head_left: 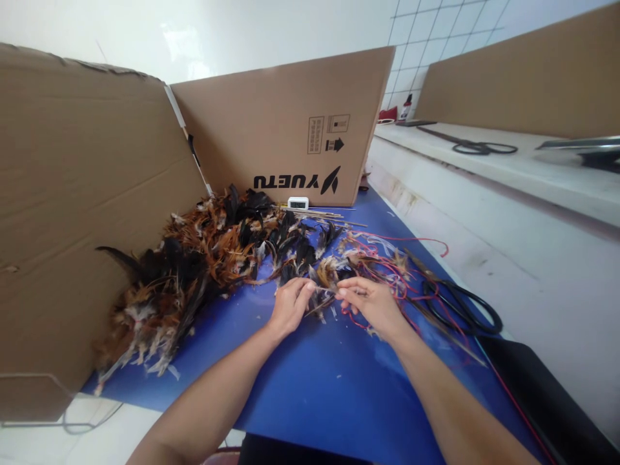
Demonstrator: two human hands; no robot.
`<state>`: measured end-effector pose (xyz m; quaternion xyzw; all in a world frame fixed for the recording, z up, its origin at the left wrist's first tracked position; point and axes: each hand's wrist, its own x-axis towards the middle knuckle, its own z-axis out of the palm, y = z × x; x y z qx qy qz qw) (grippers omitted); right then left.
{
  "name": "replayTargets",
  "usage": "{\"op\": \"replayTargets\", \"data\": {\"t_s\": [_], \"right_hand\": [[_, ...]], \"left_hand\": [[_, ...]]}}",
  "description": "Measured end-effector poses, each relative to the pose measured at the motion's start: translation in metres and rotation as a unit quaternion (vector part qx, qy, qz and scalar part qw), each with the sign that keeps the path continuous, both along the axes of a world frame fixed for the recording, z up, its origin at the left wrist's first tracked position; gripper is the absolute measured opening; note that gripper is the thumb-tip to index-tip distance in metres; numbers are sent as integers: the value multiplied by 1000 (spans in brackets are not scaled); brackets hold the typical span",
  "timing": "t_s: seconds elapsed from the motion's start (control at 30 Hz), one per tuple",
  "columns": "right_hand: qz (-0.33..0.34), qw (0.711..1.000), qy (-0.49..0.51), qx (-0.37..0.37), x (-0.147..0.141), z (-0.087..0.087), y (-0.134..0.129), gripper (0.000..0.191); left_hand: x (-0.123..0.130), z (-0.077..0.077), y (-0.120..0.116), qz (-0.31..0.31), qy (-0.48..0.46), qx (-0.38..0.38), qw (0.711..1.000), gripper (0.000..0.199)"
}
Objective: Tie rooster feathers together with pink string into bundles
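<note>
My left hand point(293, 302) is closed in a pinch, thumb against fingers, on one end of a thin pale strand point(323, 289). Its other end runs into the fingertips of my right hand point(371, 303), also closed in a pinch. Whether the strand is a feather shaft or a thread is too small to tell. Just beyond both hands lie loose brown and black feathers point(334, 268). To the left spreads a large heap of rust-brown and black feathers point(232, 242), with a tied bunch point(140, 316) at its near end. Tangled red string point(387, 268) lies beyond my right hand.
Black-handled scissors point(465, 310) rest at the blue tabletop's point(329, 387) right side, near a black flat object point(537, 381). Cardboard panels point(271, 129) wall the back and left. A small white digital display point(298, 203) and thin sticks point(334, 216) lie behind. Another pair of scissors point(472, 145) sits on the ledge.
</note>
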<state>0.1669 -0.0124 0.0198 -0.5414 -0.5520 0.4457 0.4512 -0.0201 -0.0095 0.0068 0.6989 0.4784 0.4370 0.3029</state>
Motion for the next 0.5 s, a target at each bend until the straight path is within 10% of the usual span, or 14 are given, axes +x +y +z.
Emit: {"op": "replayTargets", "data": {"t_s": [0.5], "right_hand": [[17,974,-182,135,-3,-3,-8,19]], "left_hand": [[6,-4,-3,-83,41,-12,996,27]]}}
